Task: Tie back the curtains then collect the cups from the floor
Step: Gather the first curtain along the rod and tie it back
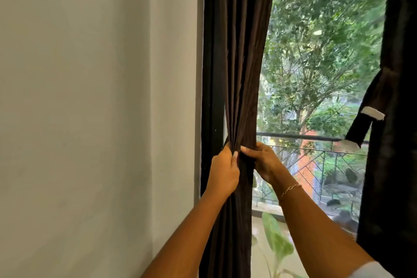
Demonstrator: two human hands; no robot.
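Note:
A dark brown left curtain (241, 52) hangs gathered into a narrow bundle beside the window frame. My left hand (223, 171) grips the bundle from its left side and my right hand (262, 161) grips it from the right, both at the same height around the pinched folds. At the right edge hangs the other dark curtain (392, 165), with a dark tie-back strap (366, 117) dangling loose from it, white patches at its end. No cups are in view.
A plain pale wall (90, 119) fills the left half. Through the window I see trees, a balcony railing (316, 137) and a large green plant leaf (275, 237) low in the middle.

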